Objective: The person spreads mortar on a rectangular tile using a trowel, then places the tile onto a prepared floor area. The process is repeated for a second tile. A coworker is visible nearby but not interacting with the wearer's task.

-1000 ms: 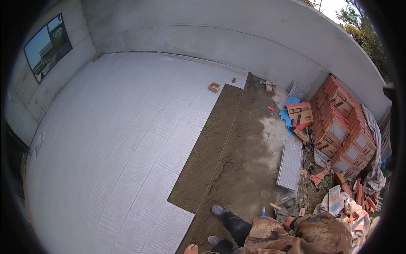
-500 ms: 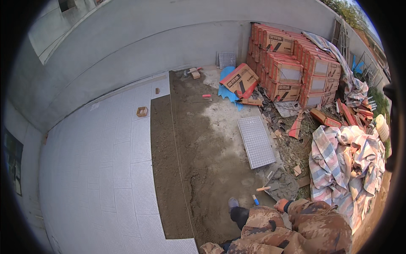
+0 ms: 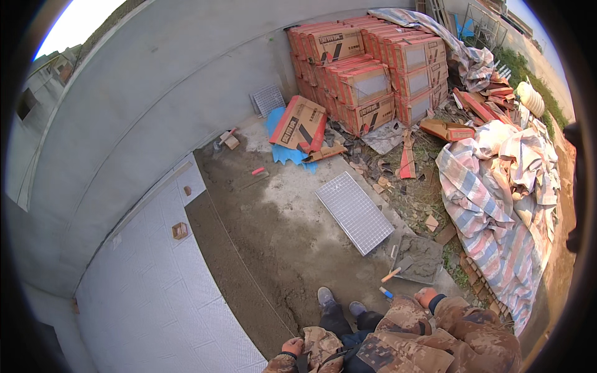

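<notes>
My right hand [image 3: 426, 297] is closed, fingers curled, near my right knee, and nothing shows in it. My left hand [image 3: 292, 346] is also closed, low in the view by my left leg, with nothing visible in its fingers. Just left of the right hand, a blue-and-white tool handle [image 3: 386, 292] lies on the ground. Beyond it lies a trowel with a wooden handle [image 3: 390, 274], beside a tray of grey wet mortar [image 3: 418, 258]. Neither hand touches these tools. A pale grey gridded tile [image 3: 355, 213] lies farther ahead on the concrete.
Pale laid tiles [image 3: 146, 292] cover the left side, bordered by a strip of sandy mortar [image 3: 230, 255] with a taut string. Stacked orange tile cartons [image 3: 367, 118] stand at the back near a grey wall [image 3: 168, 81]. A striped tarp [image 3: 491, 205] is heaped at right.
The view has swung to the right and tilted. My left hand and second shoe have come into sight. My right hand remains near the knee, and the tools lie where they were.
</notes>
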Motion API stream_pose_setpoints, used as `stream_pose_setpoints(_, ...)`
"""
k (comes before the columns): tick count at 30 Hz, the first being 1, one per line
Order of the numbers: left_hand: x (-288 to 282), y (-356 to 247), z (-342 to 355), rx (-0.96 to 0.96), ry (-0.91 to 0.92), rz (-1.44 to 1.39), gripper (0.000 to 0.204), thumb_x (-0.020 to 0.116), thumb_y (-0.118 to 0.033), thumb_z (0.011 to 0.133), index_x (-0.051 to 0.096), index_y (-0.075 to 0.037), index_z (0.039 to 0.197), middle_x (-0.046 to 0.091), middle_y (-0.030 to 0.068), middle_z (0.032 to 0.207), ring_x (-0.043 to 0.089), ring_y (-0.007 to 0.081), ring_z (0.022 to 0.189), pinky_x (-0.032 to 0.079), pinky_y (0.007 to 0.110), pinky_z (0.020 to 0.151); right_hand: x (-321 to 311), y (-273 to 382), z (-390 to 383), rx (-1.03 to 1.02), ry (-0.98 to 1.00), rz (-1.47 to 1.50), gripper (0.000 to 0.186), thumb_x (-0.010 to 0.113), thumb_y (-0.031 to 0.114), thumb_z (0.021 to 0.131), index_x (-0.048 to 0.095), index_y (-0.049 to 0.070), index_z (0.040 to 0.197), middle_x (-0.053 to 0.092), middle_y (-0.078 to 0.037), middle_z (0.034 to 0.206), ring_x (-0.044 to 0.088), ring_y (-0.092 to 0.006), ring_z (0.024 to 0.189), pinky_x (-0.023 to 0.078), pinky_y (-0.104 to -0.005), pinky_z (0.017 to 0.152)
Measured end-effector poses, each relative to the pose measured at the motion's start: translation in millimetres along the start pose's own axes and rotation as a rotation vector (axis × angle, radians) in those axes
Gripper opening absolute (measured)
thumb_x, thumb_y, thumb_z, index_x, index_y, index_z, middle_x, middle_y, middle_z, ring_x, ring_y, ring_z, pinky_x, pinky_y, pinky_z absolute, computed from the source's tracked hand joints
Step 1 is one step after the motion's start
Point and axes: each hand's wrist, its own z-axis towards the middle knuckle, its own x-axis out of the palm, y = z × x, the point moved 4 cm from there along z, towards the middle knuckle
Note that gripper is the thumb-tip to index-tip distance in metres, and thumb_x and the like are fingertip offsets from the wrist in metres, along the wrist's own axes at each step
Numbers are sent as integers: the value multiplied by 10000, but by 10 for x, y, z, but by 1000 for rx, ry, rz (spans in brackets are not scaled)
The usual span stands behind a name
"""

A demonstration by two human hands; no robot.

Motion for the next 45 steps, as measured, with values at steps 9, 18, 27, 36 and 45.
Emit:
stream_pose_setpoints(9,-963,-1868,1213,269,-261,495,181,615,-162,864,715,-17,821,626,21,651,588,133,601,467,287,557,855,-919,-148,-165,-45,-411,274,556,352,881,740,198,1013,717,-120,906,680,-364,888,544,-474,771)
stream_pose_setpoints(18,-13,-3732,1749,334,11,436,252,656,-157,868,696,22,1041,669,56,751,604,123,616,494,284,566,1430,-800,525,-304,-281,-237,251,546,283,904,731,209,1056,714,-109,1007,667,-314,945,536,-427,829)
stream_pose_setpoints(27,1632,-4451,2105,390,404,700,408,627,-167,939,567,50,1280,678,77,911,571,101,683,477,255,589,633,34,404,404,-241,657,314,598,302,892,709,9,875,700,-162,741,687,-281,661,546,-410,644)
stream_pose_setpoints(36,1767,-5362,2975,405,422,966,410,704,-234,859,676,47,1157,715,91,899,659,161,777,533,306,725,1079,704,302,536,-376,689,368,572,344,889,710,3,891,695,-218,791,691,-359,747,539,-453,729)
stream_pose_setpoints(45,2195,-5919,3380,581,309,1326,440,712,-266,847,674,60,1140,721,126,930,667,180,816,534,338,760,1821,472,1240,614,-352,574,420,534,394,893,710,28,1000,672,-271,966,631,-463,934,498,-527,839)
